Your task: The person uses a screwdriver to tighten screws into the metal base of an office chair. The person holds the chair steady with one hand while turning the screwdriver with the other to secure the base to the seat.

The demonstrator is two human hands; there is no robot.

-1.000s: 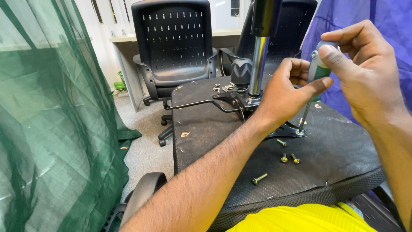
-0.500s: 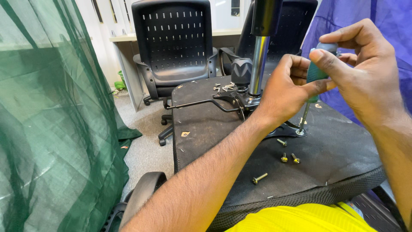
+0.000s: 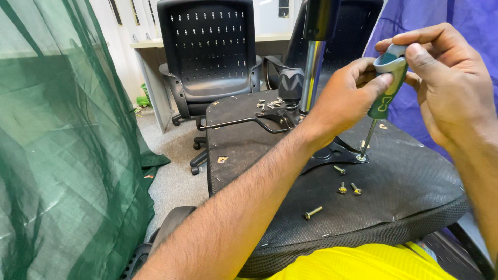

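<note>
An upturned black chair seat [image 3: 404, 186] lies in front of me, its metal mechanism plate [image 3: 332, 153] and chrome gas column [image 3: 311, 78] pointing up. A green and grey screwdriver [image 3: 386, 88] stands nearly upright, its tip on a screw [image 3: 360, 157] in the plate. My left hand [image 3: 342, 101] holds the handle from the left. My right hand [image 3: 446, 83] grips the handle's top with thumb and fingers. Several loose bolts [image 3: 342, 187] lie on the seat underside near the plate, one bolt [image 3: 313, 212] closer to me.
A black mesh-back office chair [image 3: 210, 57] stands behind, by a pale desk [image 3: 150, 57]. Green netting [image 3: 57, 155] hangs at the left. Purple cloth [image 3: 451, 21] is at the right. More small screws [image 3: 267, 103] lie near the column. A black lever [image 3: 244, 123] sticks out left.
Both hands stay on the screwdriver; my right hand's fingers have shifted slightly around the handle's top. The seat and bolts have not moved.
</note>
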